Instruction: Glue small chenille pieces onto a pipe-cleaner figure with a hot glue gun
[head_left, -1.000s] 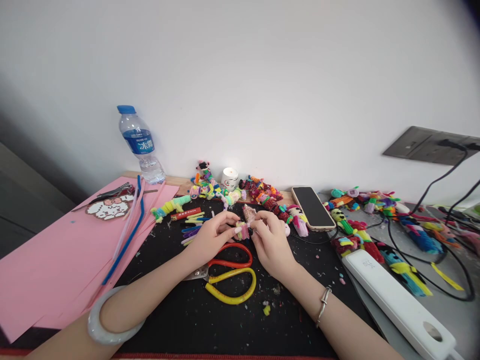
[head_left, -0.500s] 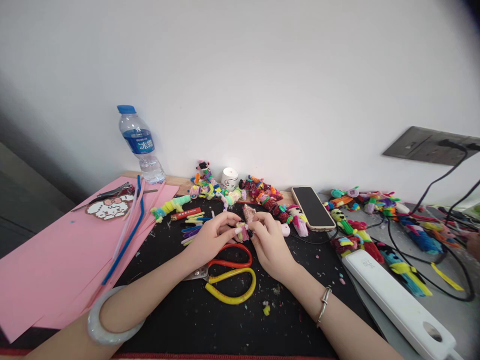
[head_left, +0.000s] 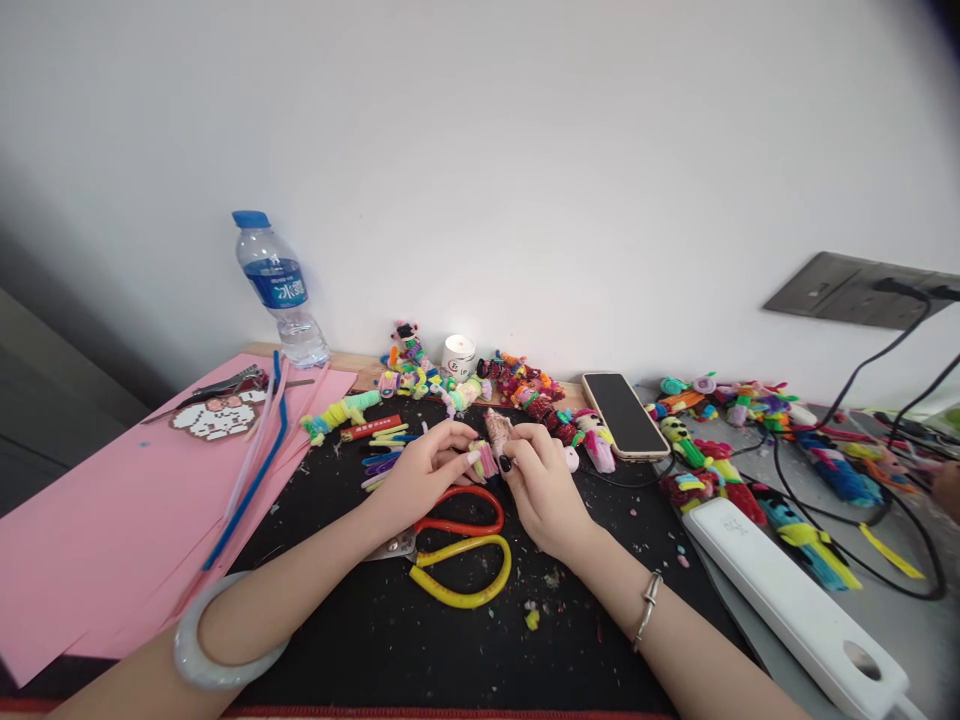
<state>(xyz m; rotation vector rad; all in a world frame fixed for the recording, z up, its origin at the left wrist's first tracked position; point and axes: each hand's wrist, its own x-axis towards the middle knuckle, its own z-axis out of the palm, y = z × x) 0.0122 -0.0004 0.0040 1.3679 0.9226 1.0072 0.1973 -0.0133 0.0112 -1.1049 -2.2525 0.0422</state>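
Note:
My left hand point(head_left: 424, 472) pinches a small fuzzy pink-and-yellow pipe-cleaner piece point(head_left: 486, 459) between thumb and fingers. Close on its right, my right hand point(head_left: 546, 490) is closed with thumb and fingertips together. Its dark thumbnail faces up at the end of the piece, and whatever lies between those fingertips is hidden. Just beyond them a pinkish, glittery cone-like thing point(head_left: 496, 428) stands on the black mat point(head_left: 450, 655). Scissors with one red and one yellow handle loop point(head_left: 471, 598) lie below my hands, their blades partly under my left wrist.
Left are pink sheets point(head_left: 97, 510), long pipe cleaners point(head_left: 251, 490) and a water bottle point(head_left: 277, 285). Short pipe-cleaner lengths point(head_left: 384, 462), a white cup point(head_left: 458, 357) and fuzzy dolls point(head_left: 536, 400) lie behind my hands. Right are a phone point(head_left: 626, 415), a white power bank-like device point(head_left: 795, 600) and cables point(head_left: 806, 515).
My right fingertips have drawn slightly right from the middle of the pipe-cleaner piece, and the thumb has turned so its dark nail shows. My left hand stays nearly still.

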